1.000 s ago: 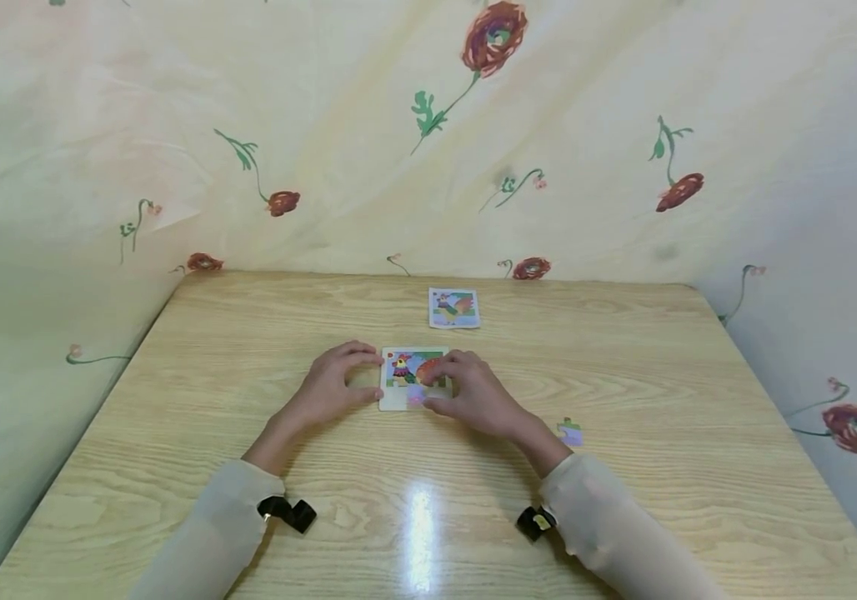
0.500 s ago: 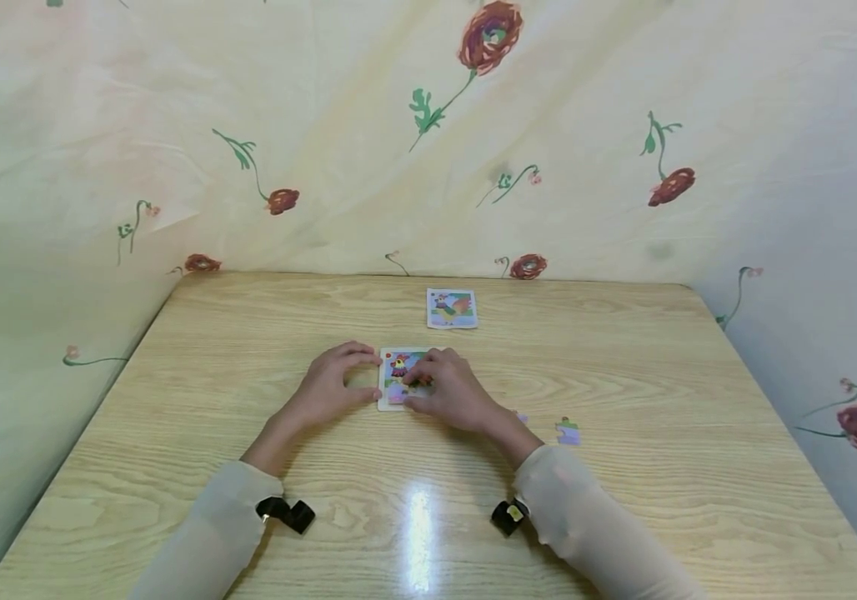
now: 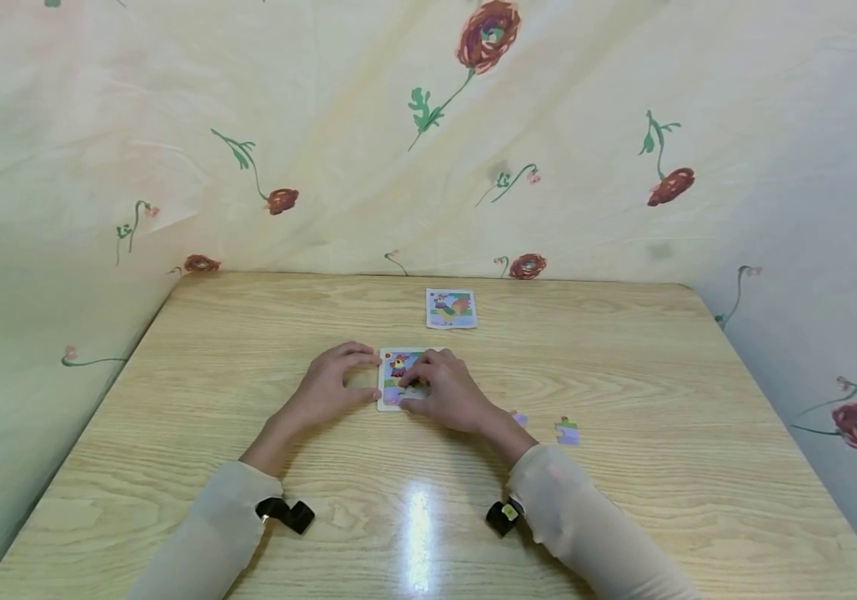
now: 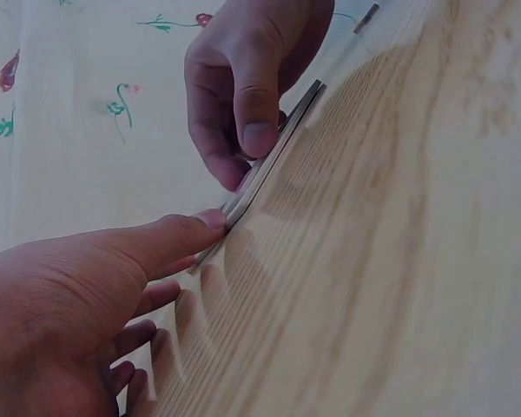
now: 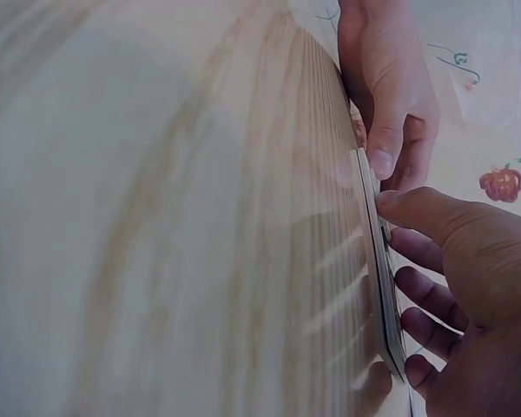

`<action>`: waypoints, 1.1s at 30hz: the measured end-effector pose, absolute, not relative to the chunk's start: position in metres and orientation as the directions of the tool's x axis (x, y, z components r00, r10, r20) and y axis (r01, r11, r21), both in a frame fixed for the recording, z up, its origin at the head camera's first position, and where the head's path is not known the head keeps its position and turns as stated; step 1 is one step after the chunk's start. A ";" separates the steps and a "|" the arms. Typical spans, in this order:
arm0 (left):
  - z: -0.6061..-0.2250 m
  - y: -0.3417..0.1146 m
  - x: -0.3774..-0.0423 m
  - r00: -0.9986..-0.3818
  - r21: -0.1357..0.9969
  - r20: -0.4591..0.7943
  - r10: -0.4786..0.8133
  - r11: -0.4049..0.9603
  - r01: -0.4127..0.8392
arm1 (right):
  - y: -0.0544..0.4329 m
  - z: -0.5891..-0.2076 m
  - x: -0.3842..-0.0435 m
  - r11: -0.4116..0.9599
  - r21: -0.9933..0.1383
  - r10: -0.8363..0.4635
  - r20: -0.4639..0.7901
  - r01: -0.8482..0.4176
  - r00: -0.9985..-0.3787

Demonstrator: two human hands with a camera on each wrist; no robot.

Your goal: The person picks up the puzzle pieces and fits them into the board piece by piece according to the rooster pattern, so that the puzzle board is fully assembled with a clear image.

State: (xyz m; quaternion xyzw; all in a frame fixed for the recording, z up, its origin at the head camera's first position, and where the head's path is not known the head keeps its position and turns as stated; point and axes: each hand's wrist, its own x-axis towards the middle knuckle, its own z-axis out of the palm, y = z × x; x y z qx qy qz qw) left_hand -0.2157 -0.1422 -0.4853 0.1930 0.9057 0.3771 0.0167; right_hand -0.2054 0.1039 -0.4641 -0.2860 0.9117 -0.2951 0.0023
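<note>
A white-edged puzzle board with a rooster picture lies on the table. My left hand rests against its left edge, thumb near the lower corner and fingers near the upper one; in the left wrist view the thumb touches the board's side. Over the board's right part is my right hand, hiding much of the picture. Its thumb and curled fingers pinch a small pinkish puzzle piece at the lower left of the board. In the right wrist view its thumb is down on the board's top.
Two loose puzzle pieces lie to the right: a green and lilac piece and a lilac piece partly behind my right wrist. A rooster picture card lies farther back on the wooden table. Flowered cloth hangs behind it.
My right hand has moved left across the board, bringing the pinkish puzzle piece to the lower left, then down a little. The lilac piece came into view beside the wrist. My left hand stayed put.
</note>
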 end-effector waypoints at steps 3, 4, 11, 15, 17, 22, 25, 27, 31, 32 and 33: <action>-0.486 -0.143 -0.216 -0.924 0.690 0.117 0.364 0.639 0.339 | 0.103 -0.464 -0.205 0.663 -0.541 -0.520 0.165 -0.518 -0.838; -0.486 -0.143 -0.216 -0.924 0.691 0.116 0.364 0.639 0.339 | 0.103 -0.464 -0.205 0.664 -0.539 -0.520 0.165 -0.518 -0.838; -0.486 -0.144 -0.217 -0.923 0.696 0.115 0.367 0.634 0.338 | 0.101 -0.464 -0.206 0.672 -0.534 -0.514 0.162 -0.513 -0.842; -0.485 -0.145 -0.216 -0.922 0.695 0.112 0.370 0.634 0.339 | 0.099 -0.464 -0.208 0.672 -0.537 -0.511 0.161 -0.510 -0.844; -0.485 -0.145 -0.216 -0.923 0.695 0.110 0.370 0.634 0.338 | 0.098 -0.463 -0.208 0.672 -0.533 -0.514 0.164 -0.514 -0.842; -0.484 -0.144 -0.216 -0.924 0.698 0.102 0.369 0.636 0.330 | 0.095 -0.460 -0.207 0.673 -0.525 -0.525 0.158 -0.521 -0.837; -0.483 -0.144 -0.216 -0.924 0.699 0.098 0.369 0.635 0.328 | 0.095 -0.460 -0.208 0.677 -0.523 -0.524 0.153 -0.518 -0.838; -0.482 -0.144 -0.217 -0.924 0.698 0.101 0.370 0.635 0.331 | 0.095 -0.459 -0.209 0.681 -0.519 -0.523 0.149 -0.517 -0.839; -0.483 -0.144 -0.218 -0.922 0.695 0.110 0.370 0.635 0.338 | 0.094 -0.459 -0.211 0.686 -0.511 -0.527 0.141 -0.518 -0.838; -0.483 -0.144 -0.218 -0.922 0.695 0.112 0.370 0.634 0.339 | 0.094 -0.458 -0.211 0.688 -0.511 -0.528 0.135 -0.515 -0.839; -0.483 -0.144 -0.218 -0.922 0.696 0.113 0.370 0.633 0.339 | 0.093 -0.458 -0.211 0.690 -0.511 -0.527 0.129 -0.512 -0.840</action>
